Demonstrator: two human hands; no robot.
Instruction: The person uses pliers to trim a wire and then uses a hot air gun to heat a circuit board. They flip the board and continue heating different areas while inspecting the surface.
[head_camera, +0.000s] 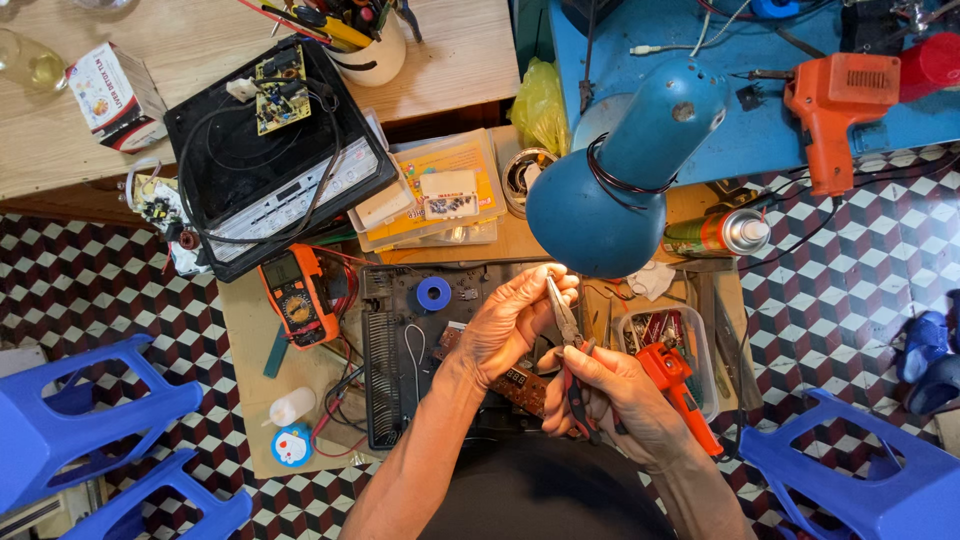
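Observation:
My right hand (615, 400) grips the red-and-black handles of long-nose pliers (566, 330), whose metal jaws point up toward my left fingertips. My left hand (515, 320) is curled over the plier tips, pinching something small under the lamp; the item itself is too small to make out. Below both hands lies a brown circuit board (520, 385) with a dark display part, resting on an opened black appliance base (395, 350).
A blue desk lamp (620, 170) hangs over the work spot. Nearby are an orange multimeter (297, 295), a black induction cooker (270, 160), a spray can (718, 233), an orange soldering gun (835, 110), a clear parts tray (670, 340), and blue plastic stools (90, 430).

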